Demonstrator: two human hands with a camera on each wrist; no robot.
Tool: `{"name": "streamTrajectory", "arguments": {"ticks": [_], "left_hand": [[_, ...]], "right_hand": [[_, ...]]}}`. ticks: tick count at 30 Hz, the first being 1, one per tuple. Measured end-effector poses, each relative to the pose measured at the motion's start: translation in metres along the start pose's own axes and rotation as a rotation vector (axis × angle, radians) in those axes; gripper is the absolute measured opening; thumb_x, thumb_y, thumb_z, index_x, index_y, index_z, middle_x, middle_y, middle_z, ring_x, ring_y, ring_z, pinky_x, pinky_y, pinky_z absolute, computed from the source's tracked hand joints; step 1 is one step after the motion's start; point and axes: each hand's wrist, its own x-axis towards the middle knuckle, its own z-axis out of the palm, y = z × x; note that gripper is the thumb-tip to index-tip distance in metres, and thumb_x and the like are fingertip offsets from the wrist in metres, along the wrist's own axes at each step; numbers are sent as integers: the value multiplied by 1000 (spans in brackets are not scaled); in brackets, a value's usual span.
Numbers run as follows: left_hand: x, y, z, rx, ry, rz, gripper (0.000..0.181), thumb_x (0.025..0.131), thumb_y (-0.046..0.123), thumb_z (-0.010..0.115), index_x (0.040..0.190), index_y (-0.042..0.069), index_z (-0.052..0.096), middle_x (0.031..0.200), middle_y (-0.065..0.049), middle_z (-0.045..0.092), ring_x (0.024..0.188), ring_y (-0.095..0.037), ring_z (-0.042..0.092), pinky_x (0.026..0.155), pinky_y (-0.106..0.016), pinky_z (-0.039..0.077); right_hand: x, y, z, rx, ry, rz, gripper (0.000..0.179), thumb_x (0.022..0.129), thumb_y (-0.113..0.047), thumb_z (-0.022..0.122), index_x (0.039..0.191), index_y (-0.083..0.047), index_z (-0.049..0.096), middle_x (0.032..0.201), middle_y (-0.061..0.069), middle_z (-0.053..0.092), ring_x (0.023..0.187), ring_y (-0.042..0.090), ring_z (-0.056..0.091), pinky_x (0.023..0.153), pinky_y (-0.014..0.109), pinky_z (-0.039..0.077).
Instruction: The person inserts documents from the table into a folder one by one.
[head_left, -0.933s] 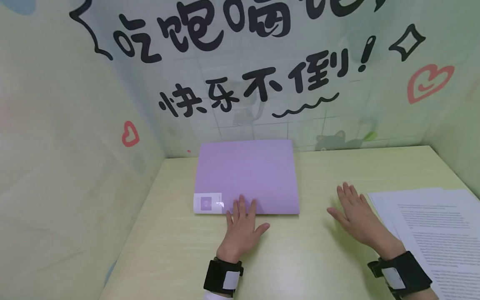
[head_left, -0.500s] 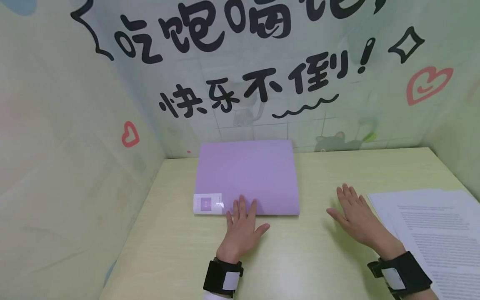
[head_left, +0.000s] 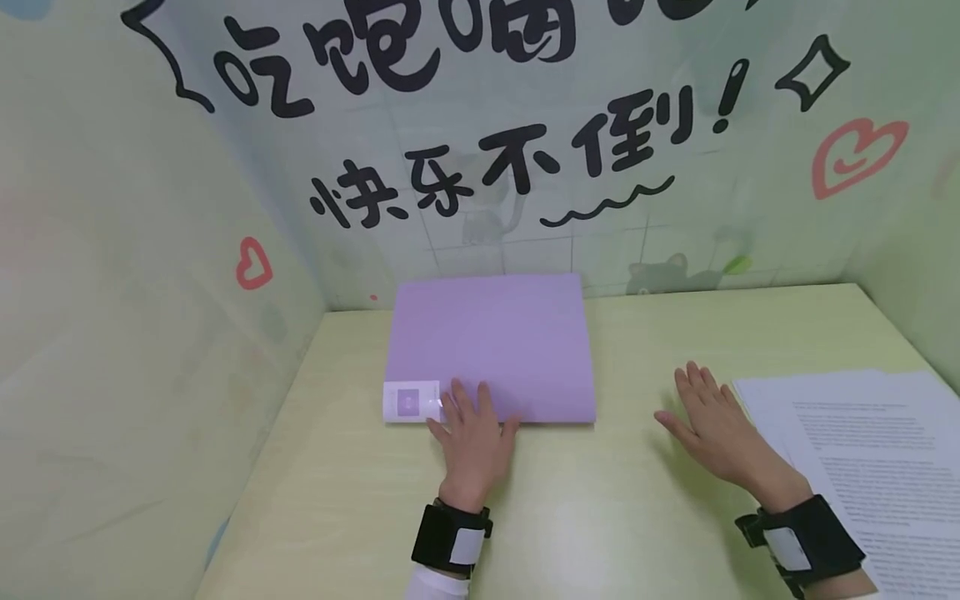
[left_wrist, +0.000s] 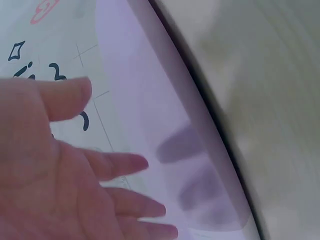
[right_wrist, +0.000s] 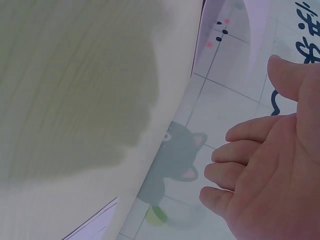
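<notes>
A closed purple folder point(head_left: 491, 342) lies flat on the table, with a white label point(head_left: 411, 402) at its near left corner. My left hand point(head_left: 474, 446) reaches over the folder's near edge, fingers spread and holding nothing. In the left wrist view, the left hand point(left_wrist: 65, 175) has its fingers stretched toward the folder's cover point(left_wrist: 135, 90), where finger shadows fall. To the right of the folder, my right hand point(head_left: 720, 429) is held above the table with straight fingers and nothing in it. The right wrist view shows the right hand point(right_wrist: 270, 175) with its palm bare.
Printed sheets of paper point(head_left: 877, 467) are stacked at the table's right side, partly under the right forearm in this view. A wall covering with large black writing point(head_left: 517, 158) stands behind the table point(head_left: 337, 500). Side walls rise at left and right.
My left hand has turned and shifted slightly left over the folder's near edge, its thumb drawn in closer. The head view has tilted a little. My right hand has stayed in place.
</notes>
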Motion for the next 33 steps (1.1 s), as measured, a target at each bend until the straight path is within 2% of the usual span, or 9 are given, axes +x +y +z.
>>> {"name": "streamTrajectory", "arguments": {"ticks": [6,9,13,18,22,28,33], "left_hand": [[7,5,-4,7,91,-126,74,98,49,52,147,-4,38,152,-44,22,138,-67,19,97,-87,18],[13,6,-4,-8,73,-165,78,97,52,51,151,-2,32,154,-42,18,141,-66,15,98,-86,19],[25,9,2,-26,31,-168,82,98,55,47,156,3,20,159,-38,8,144,-62,9,99,-85,19],[40,13,13,50,40,-201,87,98,61,41,158,6,13,160,-36,5,146,-59,8,101,-83,22],[49,17,18,98,42,-223,88,97,65,36,158,5,15,160,-36,7,146,-58,10,100,-83,25],[52,14,23,135,3,-235,88,96,68,34,158,6,19,161,-33,9,147,-56,9,102,-82,23],[52,4,25,152,-57,-199,89,96,69,33,158,8,20,161,-33,9,148,-56,7,103,-83,19]], "right_hand": [[-2,2,1,9,-11,8,83,103,-46,45,151,14,13,159,37,5,149,51,3,117,68,5],[-3,3,3,18,-17,12,84,103,-46,45,151,14,12,159,37,5,149,52,2,116,68,5],[-3,3,4,22,-17,10,84,103,-45,45,151,15,13,159,38,5,149,52,2,116,69,5],[-2,2,2,18,-19,9,84,103,-45,45,151,16,13,158,39,5,148,53,3,115,70,6],[-3,3,1,5,-22,19,84,103,-45,45,150,17,13,158,39,6,148,54,3,115,70,7],[-3,4,-1,14,-31,22,84,103,-45,44,150,16,12,158,39,5,148,53,2,115,70,5],[-2,4,-2,4,-33,19,84,103,-46,44,150,16,12,158,39,5,148,53,2,116,70,6]]}}
